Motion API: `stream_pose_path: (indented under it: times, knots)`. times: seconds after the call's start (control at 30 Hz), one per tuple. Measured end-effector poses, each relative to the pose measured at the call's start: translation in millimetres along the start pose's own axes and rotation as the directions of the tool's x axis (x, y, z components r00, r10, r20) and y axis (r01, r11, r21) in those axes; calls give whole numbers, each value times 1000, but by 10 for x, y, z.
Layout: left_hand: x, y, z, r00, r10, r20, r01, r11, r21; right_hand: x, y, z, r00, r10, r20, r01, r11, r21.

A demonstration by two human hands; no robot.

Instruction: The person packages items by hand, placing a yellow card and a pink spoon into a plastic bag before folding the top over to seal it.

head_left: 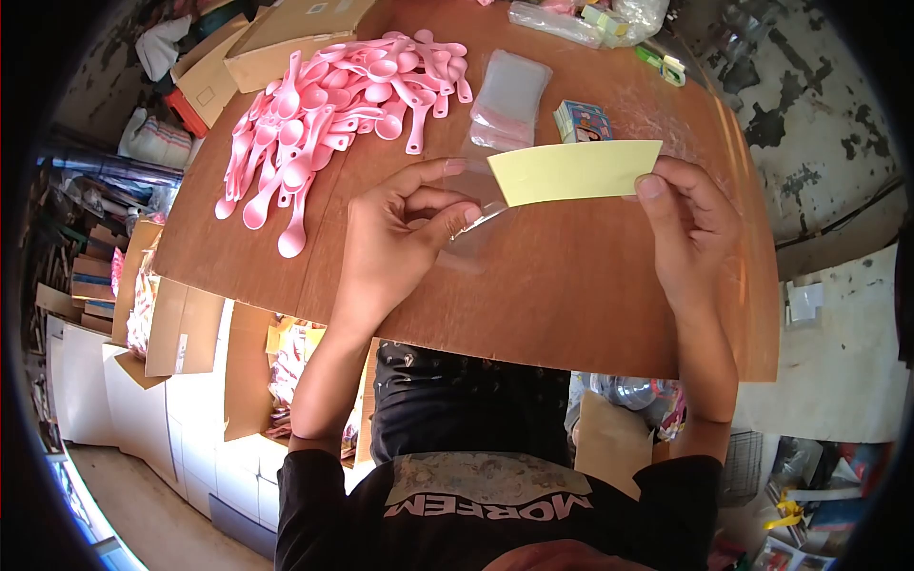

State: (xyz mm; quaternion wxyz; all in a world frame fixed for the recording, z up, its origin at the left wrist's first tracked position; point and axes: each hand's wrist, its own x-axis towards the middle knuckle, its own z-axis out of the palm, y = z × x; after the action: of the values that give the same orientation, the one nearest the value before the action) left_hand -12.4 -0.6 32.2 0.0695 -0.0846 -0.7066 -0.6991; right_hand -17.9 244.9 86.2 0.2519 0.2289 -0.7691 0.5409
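Above brown wooden tabletop (571, 295): pale yellow paper strip (576, 172).
Runs leftward from pinching right hand (697, 214) toward clear plastic sleeve (490, 212) held by left hand (395, 228), forefinger spread.

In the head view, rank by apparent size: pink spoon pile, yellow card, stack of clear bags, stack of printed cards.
1. Pink spoon pile
2. Yellow card and stack of clear bags, unranked: they look close, and the card is held nearer the camera
3. Stack of printed cards
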Motion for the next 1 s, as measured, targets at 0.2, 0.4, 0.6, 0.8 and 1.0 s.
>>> stream_pose_path:
  times: [0.2,0.4,0.6,0.8,1.0]
  knots:
    - [-78,23,1,984,150,92,-155,987,44,115,57,70,989,-26,145,40,995,-92]
    - [-109,51,13,973,99,209,-122,988,98,75,74,207,946,-14,325,61,989,-136]
    - [-85,62,64,976,124,182,-138,988,68,74,22,287,842,-173,511,253,963,-92]
    - [-93,85,114,961,217,173,-236,967,100,30,-42,355,837,-119,535,161,986,-33]
    - [-129,94,187,906,390,164,-406,910,79,86,-191,324,693,-39,720,111,992,-53]
